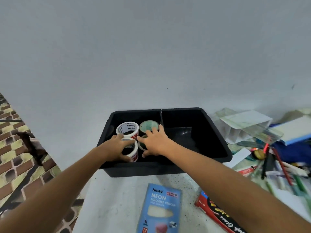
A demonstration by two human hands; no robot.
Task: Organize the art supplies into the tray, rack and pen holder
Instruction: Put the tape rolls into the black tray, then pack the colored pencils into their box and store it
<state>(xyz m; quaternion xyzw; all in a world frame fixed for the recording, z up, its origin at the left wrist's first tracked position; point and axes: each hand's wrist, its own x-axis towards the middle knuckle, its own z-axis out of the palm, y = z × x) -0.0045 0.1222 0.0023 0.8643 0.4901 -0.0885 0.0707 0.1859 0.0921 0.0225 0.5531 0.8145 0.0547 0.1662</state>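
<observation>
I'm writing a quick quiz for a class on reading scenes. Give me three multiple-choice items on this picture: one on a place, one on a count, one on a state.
1. Where do the tape rolls sit?
A. left compartment of the black tray
B. right compartment
C. on the table

2. How many tape rolls show in the tray?
A. two
B. four
C. six

3. What is the right compartment's state?
A. full of pencils
B. lidded
C. empty

Key:
1 A: the tape rolls lie left of the divider in the black tray, under the left hand and right hand.
2 B: two white, two greenish.
3 C: only bare black floor shows in the right compartment.
</observation>
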